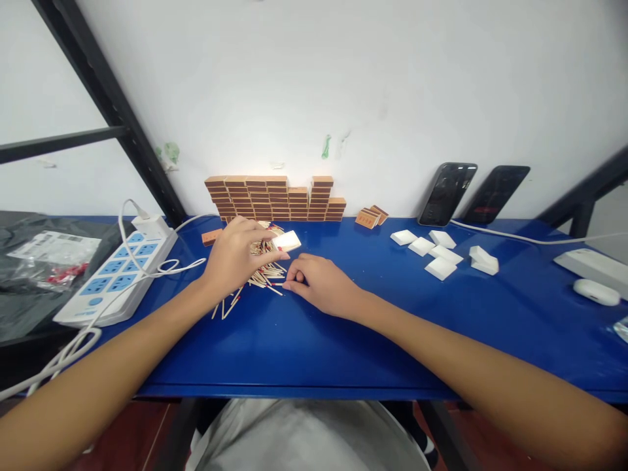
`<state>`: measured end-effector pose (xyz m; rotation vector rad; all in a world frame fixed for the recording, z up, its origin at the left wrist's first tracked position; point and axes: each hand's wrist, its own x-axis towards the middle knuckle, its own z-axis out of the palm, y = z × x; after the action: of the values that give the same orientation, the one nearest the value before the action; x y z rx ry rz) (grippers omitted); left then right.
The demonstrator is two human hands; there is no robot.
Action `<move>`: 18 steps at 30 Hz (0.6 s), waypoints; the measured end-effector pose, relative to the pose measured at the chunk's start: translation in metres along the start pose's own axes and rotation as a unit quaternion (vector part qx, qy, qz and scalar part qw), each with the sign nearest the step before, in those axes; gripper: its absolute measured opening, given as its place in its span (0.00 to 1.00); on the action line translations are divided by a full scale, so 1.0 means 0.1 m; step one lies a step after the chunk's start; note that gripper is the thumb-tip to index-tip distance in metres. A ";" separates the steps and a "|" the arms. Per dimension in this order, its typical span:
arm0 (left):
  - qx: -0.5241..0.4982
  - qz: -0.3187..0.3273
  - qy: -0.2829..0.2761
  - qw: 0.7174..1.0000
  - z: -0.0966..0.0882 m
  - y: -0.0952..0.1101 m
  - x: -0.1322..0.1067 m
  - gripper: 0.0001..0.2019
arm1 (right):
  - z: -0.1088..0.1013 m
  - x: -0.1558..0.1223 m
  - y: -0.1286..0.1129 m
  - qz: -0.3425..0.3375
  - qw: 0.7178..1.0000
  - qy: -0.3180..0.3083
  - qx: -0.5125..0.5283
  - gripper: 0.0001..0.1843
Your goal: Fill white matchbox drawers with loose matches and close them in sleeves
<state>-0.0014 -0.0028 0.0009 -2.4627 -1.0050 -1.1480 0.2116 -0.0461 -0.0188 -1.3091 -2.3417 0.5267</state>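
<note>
My left hand (238,258) holds a small white matchbox tray (287,241) at its fingertips, just above a loose pile of matches (262,271) on the blue table (314,340). My right hand (318,281) rests on the table beside the pile, fingers curled and pinched at the matches near its fingertips. Behind the pile, stacked brown matchboxes (275,198) stand against the wall.
Several empty white trays (439,252) lie at right, with a few brown matchbox sleeves (371,216) near them. Two phones (446,193) lean on the wall. A white power strip (120,275) with cables sits at left; a white case (596,292) at far right.
</note>
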 end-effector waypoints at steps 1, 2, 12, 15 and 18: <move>0.002 0.002 -0.003 1.000 0.00 0.00 0.00 0.17 | -0.01 -0.01 -0.01 0.005 1.000 -0.009 -0.004 0.07; 0.006 0.005 -0.007 1.000 0.00 -0.01 0.00 0.17 | -0.02 -0.01 -0.01 0.010 1.000 -0.017 -0.010 0.07; -0.025 0.041 -0.068 0.997 0.05 -0.08 -0.04 0.21 | -0.40 -0.08 0.22 -0.020 0.993 0.088 -0.080 0.04; -0.061 0.067 -0.067 0.994 0.05 -0.04 -0.04 0.20 | -0.39 -0.07 0.24 -0.043 0.986 0.126 -0.097 0.03; -0.093 0.091 -0.053 0.990 0.05 0.00 -0.02 0.20 | -0.34 -0.06 0.23 -0.062 0.981 0.141 -0.114 0.04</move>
<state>0.0006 -0.0018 -0.0042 -2.7213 -0.7093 -1.1064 0.2488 -0.0357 -0.0026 -1.2298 -2.2723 0.0285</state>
